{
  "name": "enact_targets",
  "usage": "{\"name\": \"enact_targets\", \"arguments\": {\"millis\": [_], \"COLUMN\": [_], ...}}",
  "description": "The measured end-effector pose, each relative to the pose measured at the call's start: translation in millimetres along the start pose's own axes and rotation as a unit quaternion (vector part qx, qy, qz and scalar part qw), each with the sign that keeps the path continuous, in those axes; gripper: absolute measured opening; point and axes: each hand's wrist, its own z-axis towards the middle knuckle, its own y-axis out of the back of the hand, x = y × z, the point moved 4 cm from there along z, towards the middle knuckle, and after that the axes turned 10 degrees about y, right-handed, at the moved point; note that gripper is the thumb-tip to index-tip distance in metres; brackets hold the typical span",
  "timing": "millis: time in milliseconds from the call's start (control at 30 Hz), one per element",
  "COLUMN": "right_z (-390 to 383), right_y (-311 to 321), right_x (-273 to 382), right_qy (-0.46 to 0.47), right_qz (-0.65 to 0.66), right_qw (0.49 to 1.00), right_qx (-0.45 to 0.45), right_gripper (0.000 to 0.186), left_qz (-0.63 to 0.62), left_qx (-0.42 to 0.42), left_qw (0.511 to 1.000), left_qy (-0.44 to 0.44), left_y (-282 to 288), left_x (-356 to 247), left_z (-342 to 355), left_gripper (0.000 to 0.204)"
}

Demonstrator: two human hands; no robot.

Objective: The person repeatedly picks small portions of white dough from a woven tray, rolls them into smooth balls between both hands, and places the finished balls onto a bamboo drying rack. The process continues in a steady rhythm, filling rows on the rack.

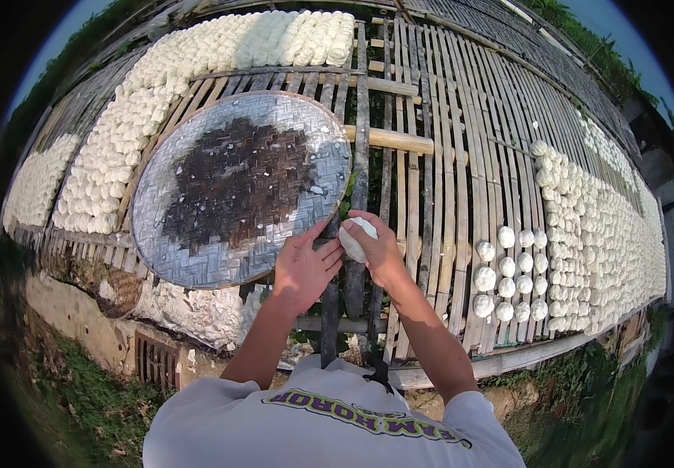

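In my right hand [376,249] is a white lump of dough-like material [358,239], gripped between the thumb and fingers. Palm up and fingers stretched out, my left hand [306,269] is close beside the lump and holds nothing. A round woven bamboo tray [329,152] lies just beyond my left hand, its middle stained dark and dotted with white crumbs. To the right, several round white lumps [506,266] sit in short rows on the bamboo slats [458,156].
Dense rows of white lumps [594,242] cover the rack's right side. More white lumps [111,156] run along the left and far side. Gaps show between the slats, with bamboo crosspieces [391,140] below. White residue [189,312] lies under the tray, near a concrete edge [79,312].
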Motion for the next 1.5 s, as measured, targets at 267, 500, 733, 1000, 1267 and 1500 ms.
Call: {"name": "enact_targets", "arguments": {"millis": [267,500,733,1000,1267,1500], "right_z": [146,207,282,375,415,401], "right_y": [-55,-54,-27,-47,-49,-30], "right_x": [-20,-57,-24,-16,-49,15], "right_qy": [0.379,0.32,-0.127,0.349,0.281,0.063], "right_qz": [-0.432,-0.472,0.084,-0.442,-0.512,-0.253], "right_qw": [0.801,0.766,0.988,0.82,0.793,0.96], "right_qx": [0.165,0.296,0.027,0.099,0.174,0.097], "right_gripper": [0.047,0.044,0.042,0.044,0.05,0.05], "left_qz": [0.505,0.542,0.542,0.611,0.624,0.645], "left_qx": [-0.244,-0.248,-0.23,-0.239,-0.216,-0.214], "left_qw": [0.8,0.784,0.798,0.741,0.74,0.723], "left_qy": [-0.214,-0.173,-0.125,-0.143,-0.125,-0.123], "left_y": [62,70,68,59,60,57], "left_x": [-30,-33,-36,-29,-25,-23], "left_z": [-22,-22,-25,-21,-21,-20], "left_gripper": [0.043,0.043,0.044,0.046,0.046,0.044]}}
